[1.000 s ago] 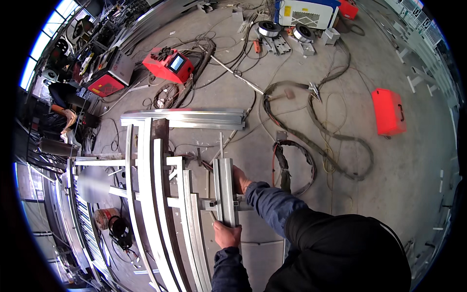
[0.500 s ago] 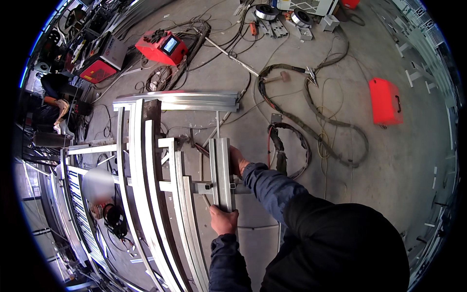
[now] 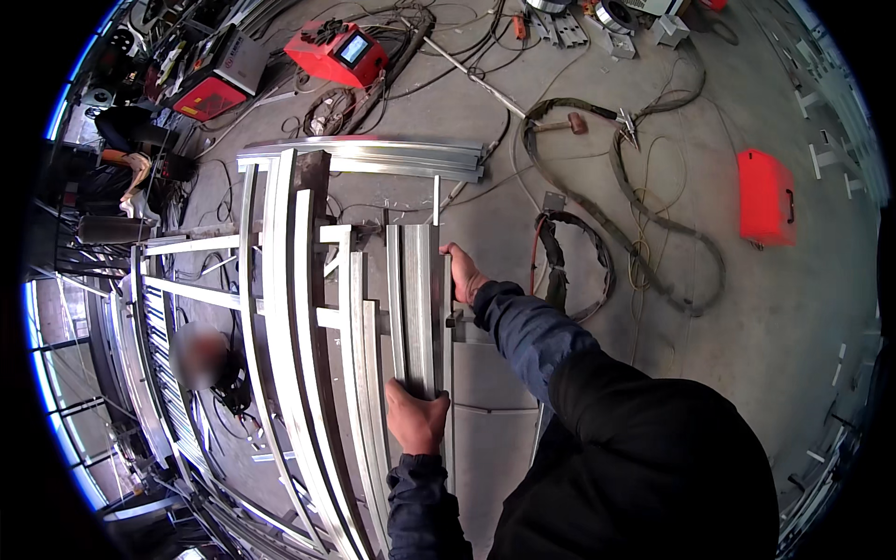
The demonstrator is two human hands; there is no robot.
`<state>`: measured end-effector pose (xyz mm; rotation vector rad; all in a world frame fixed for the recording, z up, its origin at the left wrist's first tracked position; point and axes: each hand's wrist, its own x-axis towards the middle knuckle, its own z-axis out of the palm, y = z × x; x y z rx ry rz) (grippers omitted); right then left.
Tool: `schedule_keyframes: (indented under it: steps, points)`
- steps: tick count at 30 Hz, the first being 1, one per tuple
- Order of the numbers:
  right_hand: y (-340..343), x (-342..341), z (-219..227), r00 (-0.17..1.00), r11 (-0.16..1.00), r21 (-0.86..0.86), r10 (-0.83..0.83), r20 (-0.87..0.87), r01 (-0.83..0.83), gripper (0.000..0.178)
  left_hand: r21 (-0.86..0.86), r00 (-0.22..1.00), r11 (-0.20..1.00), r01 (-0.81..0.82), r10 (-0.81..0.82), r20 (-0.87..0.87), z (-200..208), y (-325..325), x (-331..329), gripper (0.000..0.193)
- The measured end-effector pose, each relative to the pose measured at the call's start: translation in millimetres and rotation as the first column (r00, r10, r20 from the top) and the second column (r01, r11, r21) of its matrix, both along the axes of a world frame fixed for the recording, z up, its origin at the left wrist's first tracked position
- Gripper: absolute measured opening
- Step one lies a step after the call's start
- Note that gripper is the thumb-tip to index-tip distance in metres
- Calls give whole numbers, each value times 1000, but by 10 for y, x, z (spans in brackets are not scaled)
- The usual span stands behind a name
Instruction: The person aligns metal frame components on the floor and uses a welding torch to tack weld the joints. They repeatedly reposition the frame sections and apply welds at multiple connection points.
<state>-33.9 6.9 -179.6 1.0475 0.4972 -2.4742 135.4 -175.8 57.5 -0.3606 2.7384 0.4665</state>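
Note:
A short length of silvery metal channel, ribbed along its length, lies between my two hands in the middle of the view. My left hand is closed on its near end, thumb to the right. At its far right side, my right hand grips the edge; some of those fingers are hidden. Just left of the channel run several long metal bars on a frame with crosspieces. Below and to the right, a narrow bar shows beside the channel.
Wide profiles lie across the frame's far end. Beyond are a red machine with a screen, a mallet and coiled cables on the floor. A red box stands right. A person with a blurred head is left.
The channel has moved left, closer to the long bars, and looks larger, with both hands still on it. The whole view has shifted, so the floor items appear higher and further right.

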Motion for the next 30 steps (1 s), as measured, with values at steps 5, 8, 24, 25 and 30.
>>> schedule_keyframes:
  steps: [5, 8, 24, 25, 30]
  points:
    - [283, 90, 52, 991, 934, 334, -130, -15, 127, 58, 10, 1000, 1000, 17, -17, 7, 284, 134, -104, 66]
    - [347, 544, 513, 932, 745, 599, -80, -355, 292, 42, 37, 1000, 999, -27, 27, 9, 491, 79, 24, 67]
    - [-1079, 2747, 2678, 354, 673, 186, 580, -734, -715, 91, 256, 613, 948, 191, 88, -785, 1841, -503, 1358, 80]
    - [-1099, 2751, 2732, 370, 687, 177, 569, -734, -704, 95, 264, 530, 950, 165, 141, -836, 1920, -697, 1635, 76]
    - [-1264, 2806, 2922, 267, 669, 171, 500, -824, -723, 111, 143, 128, 680, -719, 331, -935, 1323, -1910, 4031, 49]
